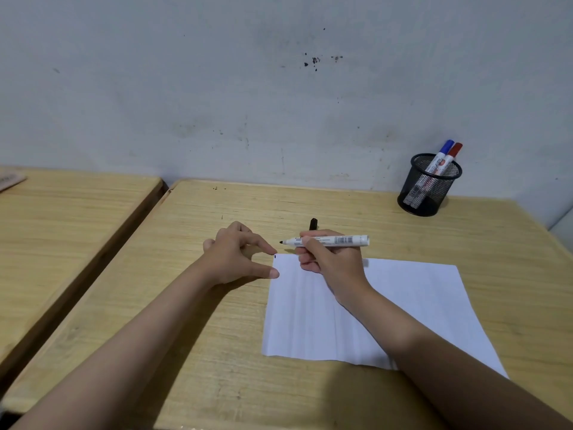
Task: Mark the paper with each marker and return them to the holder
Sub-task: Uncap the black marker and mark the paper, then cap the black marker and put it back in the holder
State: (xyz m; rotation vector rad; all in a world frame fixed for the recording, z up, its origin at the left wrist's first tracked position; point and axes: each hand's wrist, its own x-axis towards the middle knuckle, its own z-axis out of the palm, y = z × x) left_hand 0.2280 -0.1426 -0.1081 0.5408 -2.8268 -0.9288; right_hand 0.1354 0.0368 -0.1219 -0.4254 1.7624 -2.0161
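Observation:
A white sheet of paper (412, 305) lies on the wooden desk (217, 352), with a small black mark at its top left corner. My right hand (331, 259) grips an uncapped black marker (341, 240) held level just above the paper's top edge, tip pointing left. Its black cap (313, 224) lies on the desk behind the hand. My left hand (238, 256) rests on the desk left of the paper, thumb and forefinger touching the paper's corner. A black mesh holder (429, 187) at the back right holds a blue-capped marker (441, 153) and a red-capped marker (451, 156).
A second wooden desk (62, 218) stands to the left across a narrow gap. A pale, stained wall (248, 88) runs behind both desks. The desk's right edge is close to the holder.

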